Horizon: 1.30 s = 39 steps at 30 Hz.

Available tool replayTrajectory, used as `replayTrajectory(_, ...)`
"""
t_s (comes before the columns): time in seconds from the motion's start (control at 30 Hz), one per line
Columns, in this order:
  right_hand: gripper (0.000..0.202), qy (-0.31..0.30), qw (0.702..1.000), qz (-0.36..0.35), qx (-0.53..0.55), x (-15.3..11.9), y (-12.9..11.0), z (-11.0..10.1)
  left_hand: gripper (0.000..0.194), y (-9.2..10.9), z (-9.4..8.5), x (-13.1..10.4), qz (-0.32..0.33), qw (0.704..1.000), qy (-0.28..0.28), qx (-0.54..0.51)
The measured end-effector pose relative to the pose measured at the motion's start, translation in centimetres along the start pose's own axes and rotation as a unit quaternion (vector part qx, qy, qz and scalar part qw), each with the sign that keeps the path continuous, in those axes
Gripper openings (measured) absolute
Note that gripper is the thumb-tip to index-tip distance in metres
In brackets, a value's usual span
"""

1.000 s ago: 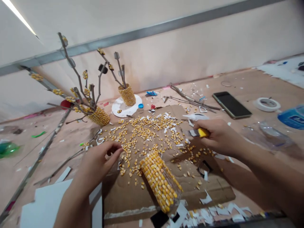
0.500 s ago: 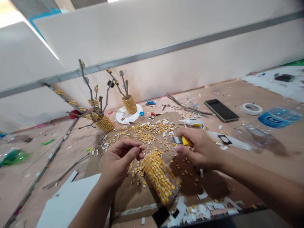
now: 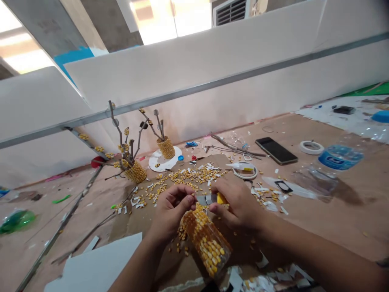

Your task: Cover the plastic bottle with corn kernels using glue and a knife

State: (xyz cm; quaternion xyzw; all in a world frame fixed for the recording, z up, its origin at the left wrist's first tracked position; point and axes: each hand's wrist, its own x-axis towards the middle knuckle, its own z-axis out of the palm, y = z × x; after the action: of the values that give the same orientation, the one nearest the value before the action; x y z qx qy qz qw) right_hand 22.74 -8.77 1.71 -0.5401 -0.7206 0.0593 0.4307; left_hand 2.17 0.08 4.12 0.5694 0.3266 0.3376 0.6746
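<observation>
My right hand [image 3: 240, 205] is closed around a utility knife [image 3: 221, 198] with a yellow body, its metal blade end directed left. The blade tip comes up to the fingertips of my left hand [image 3: 174, 209], which pinch a small pale-yellow corn kernel [image 3: 193, 195]. Just below both hands, a clear plastic cylinder [image 3: 209, 243] covered with rows of corn kernels lies tilted on the cardboard [image 3: 136, 223]. Loose corn kernels [image 3: 197, 175] are scattered beyond my hands, mixed with white scraps.
Two kernel-covered pots with twigs, one [image 3: 135, 172] at left and one [image 3: 166, 147] on a white disc, stand toward the wall. A phone [image 3: 276, 150], a tape roll [image 3: 311, 147], a glue tube [image 3: 241, 167] and a plastic bottle [image 3: 340, 157] lie at right. White board [image 3: 97, 263] lies front left.
My right hand has moved left with the utility knife, bringing the blade to my left fingertips. My left hand has shifted slightly right. The view has tilted up.
</observation>
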Motion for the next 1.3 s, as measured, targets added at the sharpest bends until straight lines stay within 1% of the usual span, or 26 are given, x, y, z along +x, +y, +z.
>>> replayTrajectory(0.07, 0.051, -0.008, 1.000, -0.019, -0.014, -0.2, 0.0, 0.4, 0.043, -0.2, -0.5, -0.3, 0.005, 1.000, -0.005, 0.025)
replayTrajectory(0.17, 0.053, -0.025, 0.999, -0.025, -0.027, -0.4, 0.0, 0.8, 0.045, -0.3, -1.0, -0.6, -0.003, 0.999, -0.014, 0.047)
replayTrajectory(0.3, 0.053, -0.045, 0.997, -0.029, -0.047, -0.7, 0.0, 1.0, 0.044, -0.4, -0.9, -0.8, -0.011, 0.998, -0.043, 0.051)
replayTrajectory(0.37, 0.050, -0.048, 0.997, -0.031, -0.043, -0.8, 0.0, 1.2, 0.044, -0.4, -0.8, -0.8, -0.011, 0.997, -0.052, 0.054)
replayTrajectory(0.43, 0.043, -0.036, 0.999, -0.028, -0.017, -0.9, -0.1, 1.4, 0.046, -0.5, -0.7, -0.9, -0.013, 0.997, -0.058, 0.058)
replayTrajectory(0.47, 0.037, -0.019, 0.999, -0.028, 0.005, -0.9, -0.1, 1.5, 0.046, -0.5, -0.7, -0.9, -0.014, 0.996, -0.060, 0.061)
replayTrajectory(0.57, 0.012, 0.052, 0.993, -0.061, 0.090, -0.9, -0.4, 1.9, 0.040, -0.5, -0.7, -1.0, -0.018, 0.994, -0.068, 0.083)
replayTrajectory(0.6, 0.012, 0.067, 0.988, -0.080, 0.113, -0.9, -0.5, 2.0, 0.037, -0.6, -0.6, -1.1, -0.019, 0.993, -0.072, 0.091)
replayTrajectory(0.67, 0.022, 0.076, 0.981, -0.116, 0.137, -1.0, -0.6, 2.2, 0.028, -0.6, -0.5, -1.2, -0.015, 0.991, -0.083, 0.107)
replayTrajectory(0.77, 0.025, 0.071, 0.978, -0.150, 0.126, -1.2, -0.8, 2.2, 0.019, -0.7, -0.2, -1.4, 0.001, 0.986, -0.094, 0.137)
replayTrajectory(0.9, 0.021, 0.093, 0.978, -0.171, 0.078, -1.6, -1.1, 2.0, 0.015, -0.5, 0.2, -1.8, 0.026, 0.980, -0.094, 0.175)
replayTrajectory(0.97, 0.015, 0.098, 0.979, -0.168, 0.057, -1.5, -1.1, 1.9, 0.015, -0.3, 0.2, -1.9, 0.041, 0.978, -0.086, 0.184)
replayTrajectory(1.03, 0.008, 0.099, 0.985, -0.141, 0.028, -1.3, -0.9, 1.7, 0.017, -0.1, 0.2, -2.1, 0.047, 0.980, -0.076, 0.180)
replayTrajectory(1.1, 0.036, 0.083, 0.991, -0.106, -0.009, -1.1, -0.5, 1.6, 0.019, 0.0, 0.1, -2.1, 0.044, 0.982, -0.071, 0.169)
replayTrajectory(1.17, 0.062, 0.053, 0.994, -0.091, -0.036, -1.0, -0.1, 1.4, 0.021, 0.1, 0.1, -2.1, 0.040, 0.984, -0.070, 0.160)
replayTrajectory(1.23, 0.073, 0.025, 0.995, -0.091, -0.041, -1.0, 0.1, 1.3, 0.021, 0.1, 0.1, -2.2, 0.039, 0.985, -0.073, 0.152)
replayTrajectory(1.3, 0.075, 0.011, 0.995, -0.090, -0.044, -1.1, 0.1, 1.3, 0.021, 0.0, 0.2, -2.2, 0.040, 0.985, -0.080, 0.147)
